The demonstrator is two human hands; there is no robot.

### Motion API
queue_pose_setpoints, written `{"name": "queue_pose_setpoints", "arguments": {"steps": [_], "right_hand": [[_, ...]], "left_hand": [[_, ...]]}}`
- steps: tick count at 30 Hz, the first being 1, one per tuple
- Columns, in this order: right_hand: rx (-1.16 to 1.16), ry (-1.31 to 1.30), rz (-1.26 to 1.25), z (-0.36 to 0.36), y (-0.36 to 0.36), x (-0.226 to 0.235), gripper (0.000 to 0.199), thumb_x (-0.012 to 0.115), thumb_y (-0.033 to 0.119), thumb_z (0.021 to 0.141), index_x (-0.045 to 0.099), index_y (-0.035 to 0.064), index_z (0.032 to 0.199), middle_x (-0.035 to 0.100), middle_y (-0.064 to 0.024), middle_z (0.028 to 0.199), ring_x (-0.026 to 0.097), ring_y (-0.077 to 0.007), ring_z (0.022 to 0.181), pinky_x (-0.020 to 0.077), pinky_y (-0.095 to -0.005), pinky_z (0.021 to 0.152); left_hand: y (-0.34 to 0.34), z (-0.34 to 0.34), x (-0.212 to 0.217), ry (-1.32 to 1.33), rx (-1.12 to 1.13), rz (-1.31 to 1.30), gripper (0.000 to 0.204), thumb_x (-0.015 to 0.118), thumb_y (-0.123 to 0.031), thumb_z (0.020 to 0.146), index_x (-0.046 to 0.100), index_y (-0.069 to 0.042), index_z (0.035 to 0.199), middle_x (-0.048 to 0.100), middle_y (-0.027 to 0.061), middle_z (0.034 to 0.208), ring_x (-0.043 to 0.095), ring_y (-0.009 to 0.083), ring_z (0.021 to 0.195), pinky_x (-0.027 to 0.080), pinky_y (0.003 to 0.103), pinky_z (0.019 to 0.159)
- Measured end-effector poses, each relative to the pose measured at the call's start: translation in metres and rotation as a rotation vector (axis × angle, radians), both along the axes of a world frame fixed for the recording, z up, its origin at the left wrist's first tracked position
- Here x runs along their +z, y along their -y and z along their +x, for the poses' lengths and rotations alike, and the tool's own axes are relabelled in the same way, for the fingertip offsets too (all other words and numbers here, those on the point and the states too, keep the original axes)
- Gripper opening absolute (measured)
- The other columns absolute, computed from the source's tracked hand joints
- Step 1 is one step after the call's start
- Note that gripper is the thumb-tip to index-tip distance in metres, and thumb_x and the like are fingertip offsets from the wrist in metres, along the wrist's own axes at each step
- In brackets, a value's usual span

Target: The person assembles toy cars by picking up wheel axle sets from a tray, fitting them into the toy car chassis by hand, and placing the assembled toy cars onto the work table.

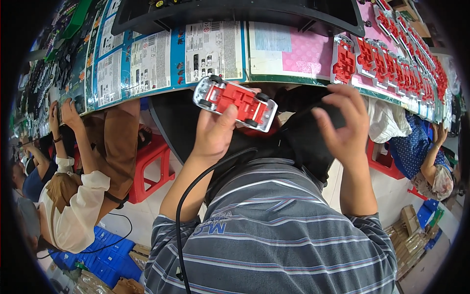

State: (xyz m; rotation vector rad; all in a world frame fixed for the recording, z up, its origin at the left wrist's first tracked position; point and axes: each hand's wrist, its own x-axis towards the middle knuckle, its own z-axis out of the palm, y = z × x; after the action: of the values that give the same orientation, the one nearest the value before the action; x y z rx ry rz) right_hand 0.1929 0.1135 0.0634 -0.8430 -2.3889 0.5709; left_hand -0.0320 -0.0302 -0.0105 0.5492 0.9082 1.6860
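While the left hand (214, 133) grips a red-and-silver toy car (243, 101), underside up, the right hand (348, 125) hovers to the car's right with fingers spread and half curled, and beyond the right hand similar red pieces (344, 61) lie in rows on the table (306, 66)

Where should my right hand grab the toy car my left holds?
Probably the right silver end of the toy car, coming from the right: it juts beyond the wheels, while your left hand has its thumb on the red underside.
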Motion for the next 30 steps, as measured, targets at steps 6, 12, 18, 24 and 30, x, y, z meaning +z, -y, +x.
{"name": "queue_pose_setpoints", "arguments": {"steps": [6,12,18,24,30], "right_hand": [[-0.256,0.104,0.128,0.004,-0.033,-0.015,0.038,0.081,0.006,0.077,0.066,0.0013,0.111,0.062,-0.0151,0.116,0.063,-0.0341,0.101,0.0519,-0.0421,0.086],[-0.271,0.173,0.211,0.010,-0.034,-0.022,0.026,0.076,0.000,0.079,0.068,0.0014,0.104,0.062,-0.0143,0.116,0.061,-0.0332,0.097,0.0505,-0.0413,0.084],[-0.236,0.074,0.200,0.009,-0.023,-0.024,0.025,0.074,-0.005,0.079,0.070,0.0014,0.103,0.063,-0.0117,0.116,0.064,-0.0278,0.089,0.0547,-0.0372,0.071],[-0.220,0.058,0.174,0.013,-0.017,-0.017,0.026,0.074,-0.007,0.077,0.070,0.0016,0.101,0.066,-0.0115,0.109,0.065,-0.0289,0.093,0.0541,-0.0375,0.074],[-0.177,0.000,0.223,0.014,-0.008,-0.018,0.027,0.076,-0.006,0.073,0.070,0.0005,0.098,0.067,-0.0122,0.103,0.065,-0.0314,0.091,0.0533,-0.0386,0.080]], "left_hand": [[0.007,-0.047,0.027,-0.055,0.241,-0.026,0.045,0.055,-0.019,0.104,0.044,0.005,0.139,0.059,0.0182,0.130,0.063,0.0269,0.116,0.052,0.042,0.098],[0.010,-0.139,0.042,-0.240,0.554,-0.170,0.031,0.056,-0.023,0.104,0.054,0.001,0.124,0.068,0.0121,0.110,0.070,0.0152,0.091,0.058,0.029,0.071],[0.045,-0.269,0.033,-0.510,0.670,-0.481,0.026,0.060,-0.028,0.102,0.060,-0.004,0.112,0.069,0.0043,0.090,0.063,0.0106,0.067,0.047,0.022,0.055],[0.054,-0.336,0.034,-0.676,0.683,-0.711,0.031,0.057,-0.027,0.103,0.066,0.000,0.115,0.071,0.0077,0.095,0.067,0.0136,0.078,0.051,0.025,0.066],[0.064,-0.294,0.053,-1.812,0.874,-0.971,0.051,0.061,-0.038,0.097,0.063,0.004,0.126,0.067,0.0225,0.117,0.065,0.0291,0.106,0.048,0.035,0.093]]}}
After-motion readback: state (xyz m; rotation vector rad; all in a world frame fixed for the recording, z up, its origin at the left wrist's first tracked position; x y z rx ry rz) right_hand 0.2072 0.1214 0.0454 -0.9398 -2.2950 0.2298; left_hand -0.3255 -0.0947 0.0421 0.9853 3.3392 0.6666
